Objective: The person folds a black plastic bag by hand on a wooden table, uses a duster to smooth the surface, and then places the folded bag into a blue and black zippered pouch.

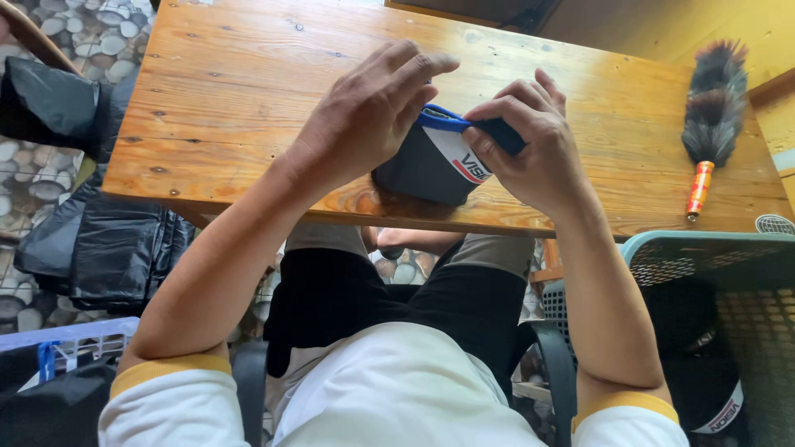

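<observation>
While both forearms reach forward from yellow-cuffed white sleeves, the hands meet over a small dark fabric pouch (431,170) with a blue rim and a white panel, which sits on the near edge of the wooden table (248,91). The left hand (364,116) arches over the pouch's left side, wrist bent, fingers extended and curved across the top so the fingertips press near the blue rim; it covers the fabric more than it clamps it. The right hand (530,145) is curled tight, thumb and forefinger pinching the blue rim at the pouch's upper right, knuckles raised. The two hands nearly touch above the pouch. Well to the right of the right hand lies a feather duster (710,116) with an orange handle. Below the right elbow stands a teal mesh basket (704,248) holding dark fabric. Left of the left arm, black plastic bags (108,248) hang beside the table.
</observation>
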